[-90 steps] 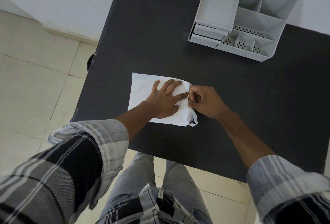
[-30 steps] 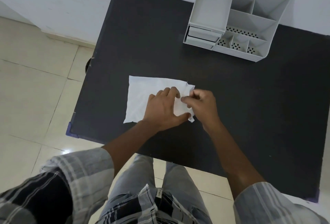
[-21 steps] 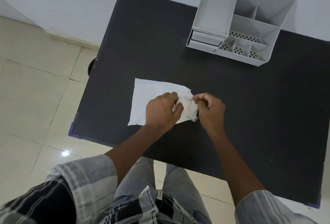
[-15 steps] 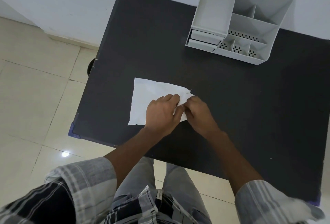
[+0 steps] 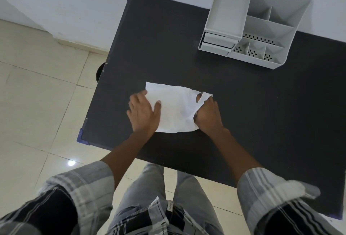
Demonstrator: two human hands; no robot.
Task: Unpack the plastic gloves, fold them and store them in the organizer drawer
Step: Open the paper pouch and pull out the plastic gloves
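A white plastic glove (image 5: 175,107) lies flat on the black table (image 5: 243,107), a little left of the middle. My left hand (image 5: 143,112) rests on its left edge, fingers spread, thumb pressing on the sheet. At the glove's right end my right hand (image 5: 206,114) pinches the crumpled, torn-looking edge. The grey organizer (image 5: 250,23) stands at the table's far side, with its two small drawers (image 5: 217,42) shut at its front left.
The table's left edge and near left corner (image 5: 82,138) drop to a tiled floor. A white wall runs behind the table. A dark round object (image 5: 100,73) shows under the left edge. My legs stand against the near edge.
My left hand has slid from the glove's right part to its left edge. My right hand has shifted right, so the glove now lies spread between both hands.
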